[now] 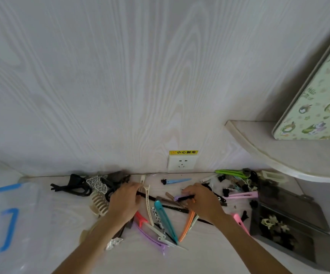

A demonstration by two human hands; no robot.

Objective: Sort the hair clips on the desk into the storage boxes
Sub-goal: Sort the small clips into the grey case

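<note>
Many hair clips lie scattered across the white desk (209, 250). My left hand (125, 202) grips a cream duckbill clip (148, 204) near its hinge. My right hand (203, 202) pinches a small purple-and-black clip (181, 198) between its fingertips. Between the hands lie a teal clip (165, 219), a coral clip (140, 218), an orange clip (187, 226) and a purple clip (150, 237). A clear storage box with blue handles (8, 220) stands at the left. A dark compartmented box (290, 222) holding small clips sits at the right.
A beige claw clip (99, 202), a white leaf clip (97, 183) and black clips crowd the back left. Green (229, 172), pink (241, 195) and blue (175, 181) clips lie toward the back. A wall socket (182, 162) is behind; a shelf (278, 153) with a patterned box overhangs right.
</note>
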